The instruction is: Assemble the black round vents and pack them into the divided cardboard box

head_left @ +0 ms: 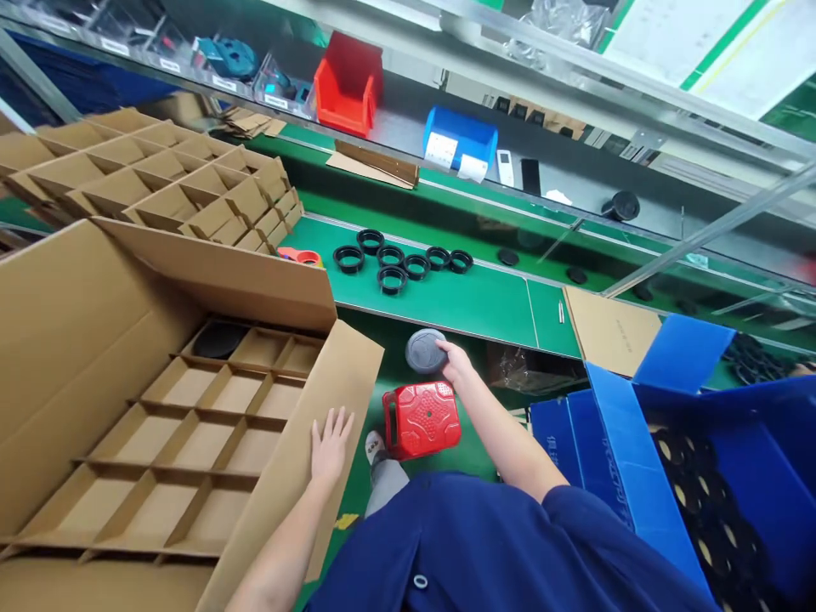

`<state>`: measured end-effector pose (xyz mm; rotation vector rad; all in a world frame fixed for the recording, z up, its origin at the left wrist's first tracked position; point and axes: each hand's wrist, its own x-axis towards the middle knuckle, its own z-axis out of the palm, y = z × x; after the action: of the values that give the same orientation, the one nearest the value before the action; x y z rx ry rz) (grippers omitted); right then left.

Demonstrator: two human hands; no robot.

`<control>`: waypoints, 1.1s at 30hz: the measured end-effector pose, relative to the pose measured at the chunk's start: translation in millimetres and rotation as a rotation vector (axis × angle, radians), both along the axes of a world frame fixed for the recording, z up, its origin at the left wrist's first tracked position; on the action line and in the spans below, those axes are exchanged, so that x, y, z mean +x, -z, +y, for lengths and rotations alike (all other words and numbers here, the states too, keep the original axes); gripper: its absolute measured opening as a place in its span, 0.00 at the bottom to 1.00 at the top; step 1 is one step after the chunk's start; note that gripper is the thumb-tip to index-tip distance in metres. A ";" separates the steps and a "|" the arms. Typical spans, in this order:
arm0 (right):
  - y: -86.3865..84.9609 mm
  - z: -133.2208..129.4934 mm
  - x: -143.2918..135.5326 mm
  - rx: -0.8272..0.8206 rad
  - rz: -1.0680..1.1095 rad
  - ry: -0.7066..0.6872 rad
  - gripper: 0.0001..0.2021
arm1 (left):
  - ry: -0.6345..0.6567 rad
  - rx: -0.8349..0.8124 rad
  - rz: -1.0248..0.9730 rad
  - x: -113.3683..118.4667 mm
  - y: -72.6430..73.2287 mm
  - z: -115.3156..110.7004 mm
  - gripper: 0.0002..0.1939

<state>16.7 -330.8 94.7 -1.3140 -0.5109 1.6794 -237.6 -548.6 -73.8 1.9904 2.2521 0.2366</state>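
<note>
My right hand [456,364] grips a grey round cap-like part [422,351] by its right edge, in the air near the front edge of the green bench. My left hand [330,446] lies flat with spread fingers on the flap [348,382] of an open cardboard box [51,314]. Inside the box, cardboard dividers [213,408] form square cells. A dark round part [220,340] sits in a cell of the far row.
Several black rings [391,280] lie on the green bench [497,314]. A red plastic stool [422,421] stands below. To the right, a blue box [618,450] holds dark round parts. Stacked dividers [159,178] lie behind the carton. Red [348,85] and blue [460,136] bins occupy the shelf.
</note>
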 end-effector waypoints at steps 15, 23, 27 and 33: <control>-28.5 110.8 12.0 0.057 0.296 -0.014 0.11 | 0.279 -0.403 -0.002 -17.1 12.6 56.6 0.39; -10.1 258.7 55.0 0.038 0.445 -0.158 0.09 | -0.138 -0.422 -0.162 55.4 -27.5 147.1 0.33; -7.9 317.4 65.6 0.052 0.540 -0.204 0.12 | -0.280 -0.289 -0.350 105.0 -58.7 243.6 0.22; 13.8 345.1 55.7 0.128 0.589 -0.140 0.12 | -0.026 0.057 -0.847 152.6 -88.4 429.6 0.47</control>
<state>72.5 14.3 80.9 -0.6512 -0.3521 2.0037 -85.0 -119.0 14.6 1.4562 1.7122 0.9440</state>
